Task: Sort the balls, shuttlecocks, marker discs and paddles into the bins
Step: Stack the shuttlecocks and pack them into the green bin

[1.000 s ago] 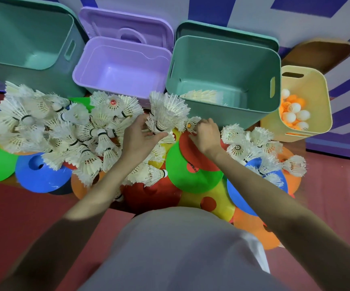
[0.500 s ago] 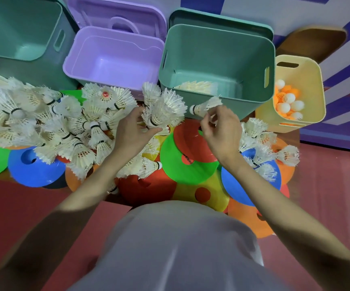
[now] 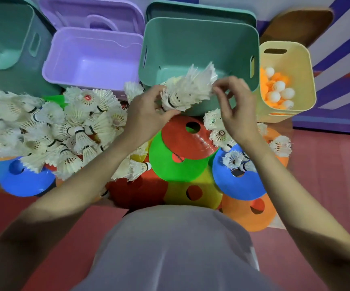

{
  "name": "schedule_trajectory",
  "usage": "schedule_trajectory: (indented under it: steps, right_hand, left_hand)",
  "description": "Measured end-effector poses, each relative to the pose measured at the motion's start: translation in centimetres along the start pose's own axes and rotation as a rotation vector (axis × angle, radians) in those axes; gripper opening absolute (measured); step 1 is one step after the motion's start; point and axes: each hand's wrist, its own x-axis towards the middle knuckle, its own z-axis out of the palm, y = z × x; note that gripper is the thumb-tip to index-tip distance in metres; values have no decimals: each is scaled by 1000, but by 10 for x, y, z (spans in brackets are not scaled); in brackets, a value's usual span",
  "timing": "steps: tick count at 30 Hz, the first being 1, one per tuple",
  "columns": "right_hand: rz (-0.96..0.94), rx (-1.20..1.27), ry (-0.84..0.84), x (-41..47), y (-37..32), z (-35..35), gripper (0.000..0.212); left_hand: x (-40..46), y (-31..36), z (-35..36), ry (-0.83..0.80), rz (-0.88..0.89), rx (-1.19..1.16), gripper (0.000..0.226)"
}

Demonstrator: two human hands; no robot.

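**A:** Where is the bunch of white feather shuttlecocks (image 3: pixel 187 89)?

**B:** Right at the near rim of the big green plastic bin (image 3: pixel 199 34). The left hand (image 3: pixel 148 114) curls its fingers round the cork ends. The feathers point up and right, over the bin.

**A:** And the right hand (image 3: pixel 236 108)?

**B:** At the feather tips, fingers narrow, in a pinch. I cannot tell if they hold anything.

**A:** What changed?

**B:** Half a second ago the bunch sat lower, short of the bin, and the right hand held one shuttlecock by itself.

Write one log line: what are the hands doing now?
left hand: grips shuttlecocks | right hand: touching feathers | over: green bin
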Motion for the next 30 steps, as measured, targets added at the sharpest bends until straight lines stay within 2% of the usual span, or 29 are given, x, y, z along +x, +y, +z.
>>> schedule_trajectory:
  steps: [5,11,14,21,30]
  right_hand:
    - [101,-15,139,31,22,-16,12]
    - [239,-154,229,58,64,-26,13]
    - [328,-147,239,70,82,-31,12]
    - [400,-240,18,92,117,-18,13]
    - [380,-440,-263,118,142,16,18]
  left_hand:
    - [62,25,14,-14,107,74,55]
    - [138,40,50,-127,164,65,56]
    - [170,38,78,-249,128,35,57]
    - [219,12,133,-622,-64,-89,57]
    - [250,-30,174,-779,-136,19,76]
